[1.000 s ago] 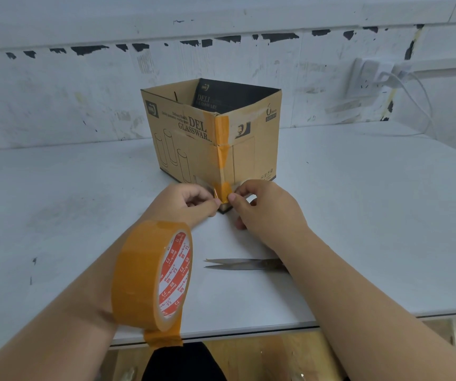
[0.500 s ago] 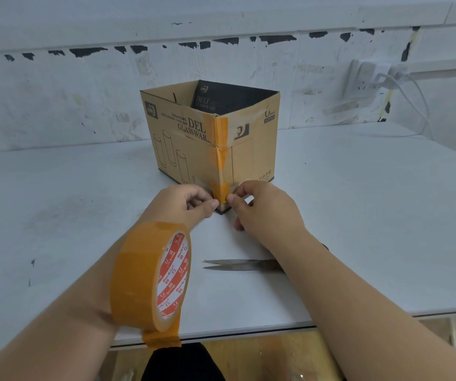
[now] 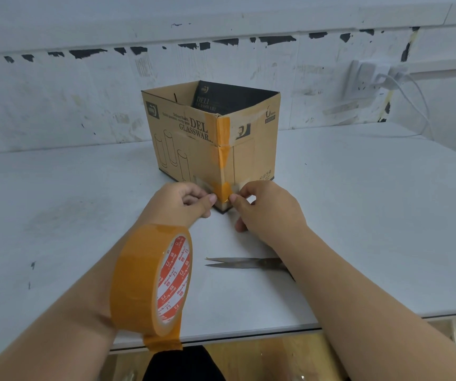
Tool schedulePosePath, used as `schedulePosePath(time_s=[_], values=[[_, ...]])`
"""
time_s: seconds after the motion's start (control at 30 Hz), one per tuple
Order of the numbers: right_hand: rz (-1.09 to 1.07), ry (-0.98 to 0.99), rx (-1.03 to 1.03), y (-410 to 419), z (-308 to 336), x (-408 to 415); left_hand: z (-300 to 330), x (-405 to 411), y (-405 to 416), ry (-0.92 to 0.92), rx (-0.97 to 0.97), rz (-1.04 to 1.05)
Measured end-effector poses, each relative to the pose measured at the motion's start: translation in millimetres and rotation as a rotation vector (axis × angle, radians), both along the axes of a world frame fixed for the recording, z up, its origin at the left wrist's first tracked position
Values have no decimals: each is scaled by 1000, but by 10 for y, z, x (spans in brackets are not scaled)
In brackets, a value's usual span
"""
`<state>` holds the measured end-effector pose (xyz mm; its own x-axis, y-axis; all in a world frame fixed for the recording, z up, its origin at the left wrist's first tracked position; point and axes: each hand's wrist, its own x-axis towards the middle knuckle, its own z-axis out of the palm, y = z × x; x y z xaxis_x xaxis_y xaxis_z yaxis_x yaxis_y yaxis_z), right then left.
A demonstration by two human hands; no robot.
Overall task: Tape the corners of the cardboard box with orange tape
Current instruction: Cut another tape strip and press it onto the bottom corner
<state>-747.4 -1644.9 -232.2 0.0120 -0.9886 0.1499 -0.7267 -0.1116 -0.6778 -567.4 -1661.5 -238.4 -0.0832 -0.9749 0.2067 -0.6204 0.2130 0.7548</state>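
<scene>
An open brown cardboard box (image 3: pixel 185 138) stands on the white table (image 3: pixel 358 215), one corner turned toward me. A strip of orange tape (image 3: pixel 223 149) runs down that corner. My left hand (image 3: pixel 182 203) and my right hand (image 3: pixel 265 207) meet at the corner's foot, fingertips pinching and pressing the lower end of the strip from both sides. The roll of orange tape (image 3: pixel 150 281) hangs around my left forearm like a bracelet, a loose end dangling under it.
Steel scissors (image 3: pixel 244 263) lie shut on the table behind my right forearm, handles hidden by it. A scuffed white wall stands close behind the box, with a socket and white cable (image 3: pixel 369 78) at the right. The table's front edge is near my body.
Both hands stay at the bottom of the corner. Their fingertips have shifted slightly along the tape end. The box and scissors have not moved.
</scene>
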Motion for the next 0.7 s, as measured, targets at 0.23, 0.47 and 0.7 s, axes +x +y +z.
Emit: schedulePosePath(time_s=[0.23,0.47,0.7], values=[[18,10,40,-3,84,22,44,28,-42,99,85,-49],[84,-36,185,-45,172,-25,57,47,-119,86,146,-45],[101,-2,171,-114,124,-32,1,-50,-105,28,16,10]])
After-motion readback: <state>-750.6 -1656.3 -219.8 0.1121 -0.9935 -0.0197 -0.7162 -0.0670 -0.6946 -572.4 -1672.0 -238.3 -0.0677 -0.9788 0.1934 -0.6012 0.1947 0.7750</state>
